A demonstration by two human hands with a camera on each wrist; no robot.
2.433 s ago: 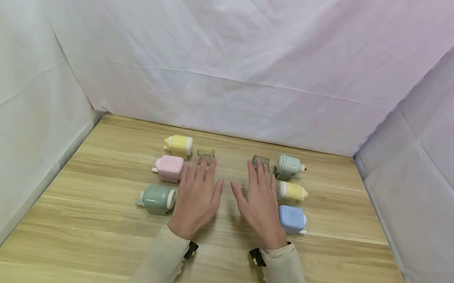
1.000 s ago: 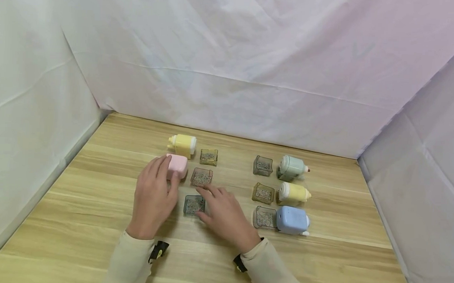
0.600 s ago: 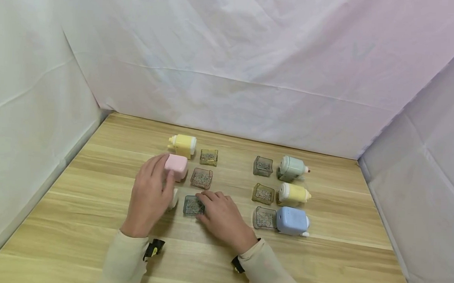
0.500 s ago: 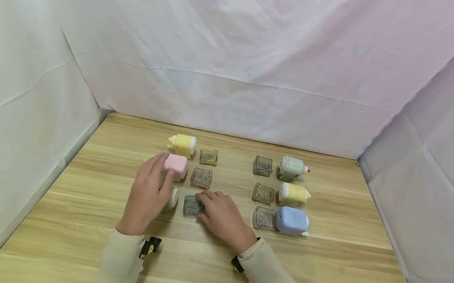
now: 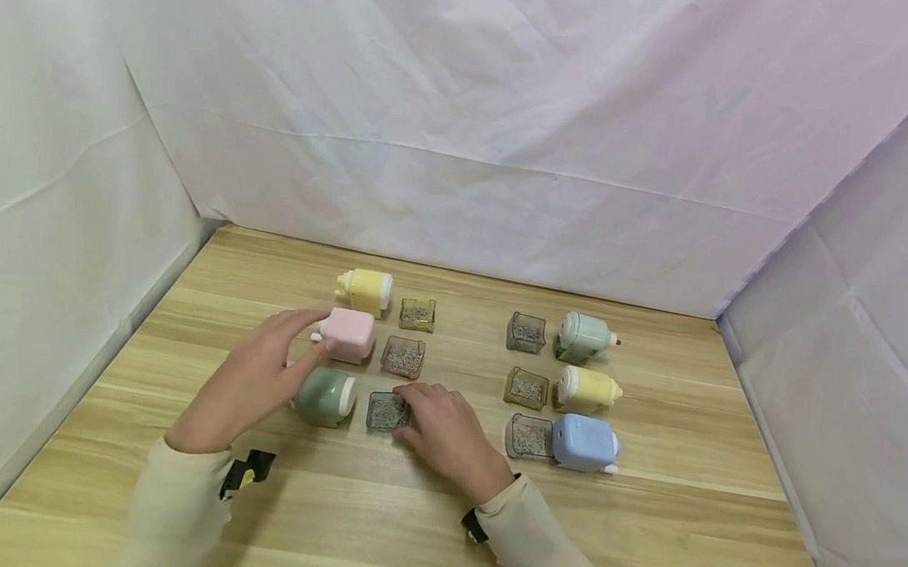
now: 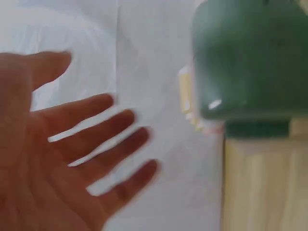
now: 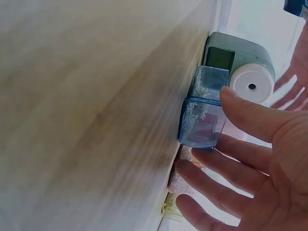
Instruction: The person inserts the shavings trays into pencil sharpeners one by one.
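Note:
My left hand [image 5: 243, 385] hovers with spread fingers at the left of the green pencil sharpener [image 5: 322, 398] and the pink pencil sharpener [image 5: 350, 334]. Its palm holds nothing in the left wrist view, where the green sharpener's body [image 6: 250, 62] fills the upper right. With thumb and fingers at opposite sides, my right hand [image 5: 452, 442] pinches the right end of a clear blue shavings drawer [image 5: 384, 412] on the table. Grey shavings fill part of that drawer. In the right wrist view it stands before the green sharpener's white face [image 7: 251, 84], which has a pencil hole.
A yellow sharpener [image 5: 369, 290] with its yellow drawer [image 5: 418, 316] and a pink drawer [image 5: 403, 357] are farther back. On the right stand grey-green [image 5: 583, 335], yellow [image 5: 587, 388] and blue [image 5: 586, 442] sharpeners, each beside a drawer of shavings. White cloth [image 5: 457, 200] encloses the wooden table.
Both hands first lay side by side mid-table. My left hand went to the pink sharpener, then drew back leftward, uncovering the green one. My right hand moved left to the blue drawer and stays there.

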